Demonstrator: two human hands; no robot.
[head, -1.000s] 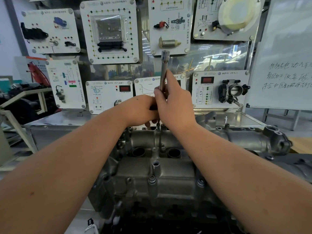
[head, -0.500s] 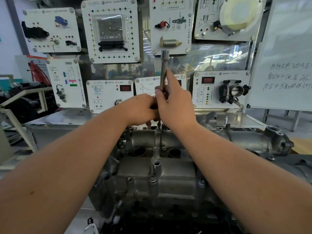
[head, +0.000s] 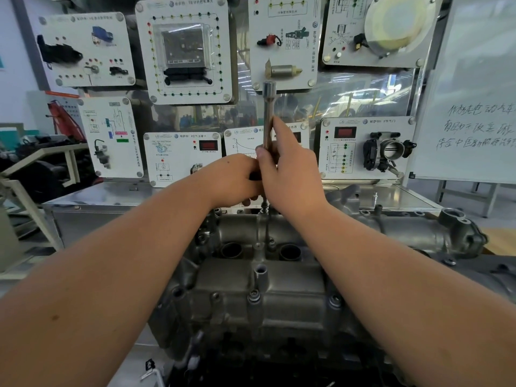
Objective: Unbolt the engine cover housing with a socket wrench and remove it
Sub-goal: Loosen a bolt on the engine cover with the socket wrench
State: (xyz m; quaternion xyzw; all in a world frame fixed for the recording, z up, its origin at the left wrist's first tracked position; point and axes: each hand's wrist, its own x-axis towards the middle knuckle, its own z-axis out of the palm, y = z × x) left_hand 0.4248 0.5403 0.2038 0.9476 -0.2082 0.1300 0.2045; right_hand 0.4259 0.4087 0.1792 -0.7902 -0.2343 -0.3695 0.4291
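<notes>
Here, both hands meet over the far edge of the cover (head: 259, 300), a grey metal housing that lies bolted on the engine in front of the person. The right hand (head: 293, 174) grips the wrench (head: 268, 115), thumb and fingers curled round its shaft, which stands upright with the socket end on top. The left hand (head: 233, 180) touches the right, fingers curled round a dark part just below. Behind them, 8 white panels (head: 184, 48) hang on a board.

Both hands, left (head: 233, 180) and right (head: 293, 174), curled, touching, arms outstretched
</notes>
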